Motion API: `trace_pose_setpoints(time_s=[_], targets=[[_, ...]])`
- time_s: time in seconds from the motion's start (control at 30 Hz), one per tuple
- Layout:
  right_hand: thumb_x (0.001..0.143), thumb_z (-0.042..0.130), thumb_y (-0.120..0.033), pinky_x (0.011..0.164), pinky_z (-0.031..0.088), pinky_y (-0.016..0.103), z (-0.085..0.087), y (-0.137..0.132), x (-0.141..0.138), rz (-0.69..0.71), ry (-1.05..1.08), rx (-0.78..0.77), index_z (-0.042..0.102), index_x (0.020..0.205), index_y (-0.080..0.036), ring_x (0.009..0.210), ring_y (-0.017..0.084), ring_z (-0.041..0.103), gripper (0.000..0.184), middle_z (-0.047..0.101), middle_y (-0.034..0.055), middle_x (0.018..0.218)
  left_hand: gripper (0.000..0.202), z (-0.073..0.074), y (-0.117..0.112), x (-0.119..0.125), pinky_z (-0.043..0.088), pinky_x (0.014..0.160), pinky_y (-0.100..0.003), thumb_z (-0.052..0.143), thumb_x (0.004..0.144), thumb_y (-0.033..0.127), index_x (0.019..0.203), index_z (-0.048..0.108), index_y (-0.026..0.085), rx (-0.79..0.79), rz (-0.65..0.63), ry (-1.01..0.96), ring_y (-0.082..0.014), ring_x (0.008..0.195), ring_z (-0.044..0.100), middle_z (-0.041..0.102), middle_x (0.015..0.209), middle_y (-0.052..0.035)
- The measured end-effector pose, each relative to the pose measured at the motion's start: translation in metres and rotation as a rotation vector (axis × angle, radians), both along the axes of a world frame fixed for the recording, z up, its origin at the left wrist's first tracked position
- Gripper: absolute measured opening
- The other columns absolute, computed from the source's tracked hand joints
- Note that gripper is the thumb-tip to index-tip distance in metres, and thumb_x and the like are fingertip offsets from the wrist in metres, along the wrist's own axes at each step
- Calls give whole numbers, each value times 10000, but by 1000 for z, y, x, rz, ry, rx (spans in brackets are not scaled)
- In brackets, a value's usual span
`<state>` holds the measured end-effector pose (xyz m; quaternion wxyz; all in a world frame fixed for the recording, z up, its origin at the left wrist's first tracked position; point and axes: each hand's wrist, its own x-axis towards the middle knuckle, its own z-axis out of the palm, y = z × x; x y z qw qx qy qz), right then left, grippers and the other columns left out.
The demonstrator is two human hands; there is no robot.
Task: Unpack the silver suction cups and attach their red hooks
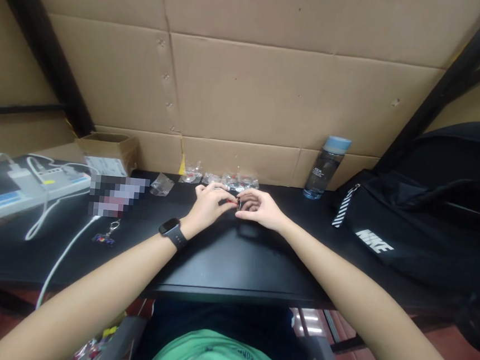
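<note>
My left hand (212, 205), with a dark watch on its wrist, pinches a small red piece (233, 203) between thumb and fingertips. My right hand (259, 208) comes from the other side, its fingers curled and its thumb below, around a small shiny metal part (239, 204) next to the red piece. The two hands nearly meet above the black table. The item's exact kind is too small to make out, and fingers partly hide it. Just behind the hands, several small clear plastic bags (228, 180) with red and metallic bits lie in a row.
To the left are a crumpled clear bag (162, 185), a cardboard box (110, 152), a white power strip (33, 190) with cables and a keychain (107, 234). A water bottle (325, 170) and black bag (413, 217) stand right. Cardboard (248, 91) backs the table (241, 264).
</note>
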<state>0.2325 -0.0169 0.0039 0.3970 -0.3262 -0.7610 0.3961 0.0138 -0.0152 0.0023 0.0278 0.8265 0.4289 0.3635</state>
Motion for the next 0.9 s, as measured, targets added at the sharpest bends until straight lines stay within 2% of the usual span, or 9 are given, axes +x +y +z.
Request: trace_pose_setpoints(time_s=[0.17, 0.4, 0.77, 0.9], targets=[[677, 876, -401, 707, 576, 291, 1, -1, 0, 8, -3, -3, 623, 1150, -180, 808, 170, 711, 581, 722, 107, 1087, 123, 1, -2, 0, 216, 1005, -458, 665, 929, 381, 904, 771, 322, 15, -17, -17, -251, 1146, 572, 746, 1056, -2], [671, 873, -396, 668, 568, 277, 1, -1, -1, 16, 8, -10, 625, 1142, -182, 792, 166, 703, 573, 722, 99, 1065, 139, 2, -6, 0, 244, 982, -433, 671, 905, 369, 859, 746, 262, -4, -66, 1, -243, 1094, 595, 738, 1036, -20], [675, 876, -382, 658, 554, 267, 1, -1, -1, 22, -3, -3, 624, 1145, -182, 790, 166, 705, 569, 721, 98, 1074, 95, 1, -2, -1, 276, 1008, -462, 737, 856, 356, 849, 786, 275, -30, -56, -4, -259, 1123, 603, 735, 1066, -37], [684, 863, -394, 623, 538, 257, 2, -3, -3, -7, -32, 48, 630, 1151, -191, 774, 165, 703, 560, 721, 94, 1091, 106, 0, -1, -2, 349, 1030, -459, 760, 836, 365, 913, 798, 302, -72, -57, -101, -258, 1111, 618, 766, 1014, -20]])
